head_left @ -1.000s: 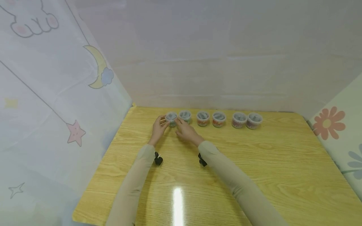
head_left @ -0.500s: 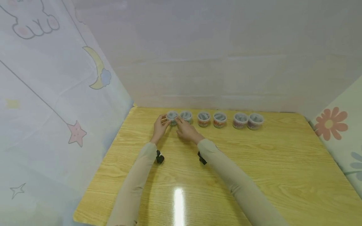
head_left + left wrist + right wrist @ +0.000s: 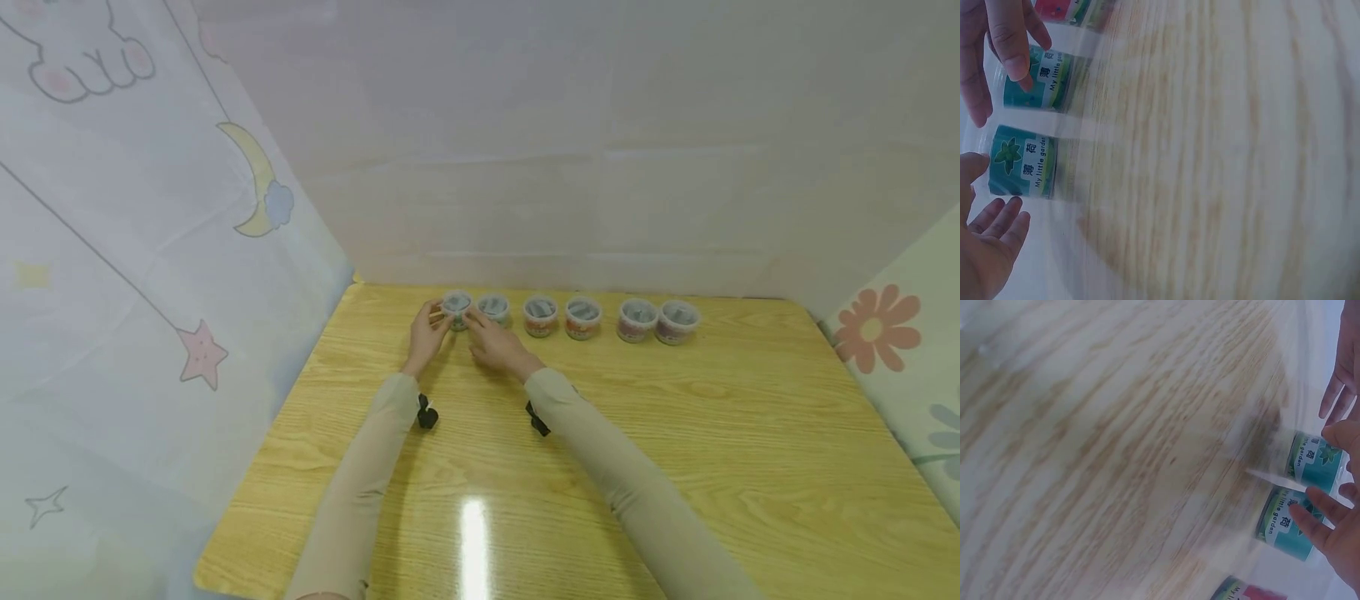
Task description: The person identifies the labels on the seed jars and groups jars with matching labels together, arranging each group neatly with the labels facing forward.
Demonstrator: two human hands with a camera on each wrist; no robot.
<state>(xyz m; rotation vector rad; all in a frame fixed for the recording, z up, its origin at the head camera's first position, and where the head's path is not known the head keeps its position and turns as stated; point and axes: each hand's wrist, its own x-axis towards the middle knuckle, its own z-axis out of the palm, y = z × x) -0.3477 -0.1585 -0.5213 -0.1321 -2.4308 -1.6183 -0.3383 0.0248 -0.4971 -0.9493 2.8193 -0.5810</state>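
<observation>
A clear plastic tub with a green mint label (image 3: 1022, 162) stands leftmost in the row on the table. My left hand (image 3: 425, 335) holds it loosely, with the thumb at its rim and the fingers along its left side. From the right, my right hand (image 3: 497, 343) reaches in with relaxed fingers, their tips by the same tub's rim. Part of the right hand lies in front of a second mint tub (image 3: 1288, 522), partly covering its label. Whether the right fingers press on either tub is unclear.
Farther right in the row stand two red-labelled tubs (image 3: 540, 317) and two purplish ones (image 3: 637, 321). The wooden table (image 3: 712, 433) meets a pale cloth backdrop (image 3: 480, 208) just behind them. A printed side cloth (image 3: 135, 333) hangs to the left.
The leftmost tub has shifted slightly away from me, toward the backdrop, and my left hand has moved forward with it. The right hand has barely moved.
</observation>
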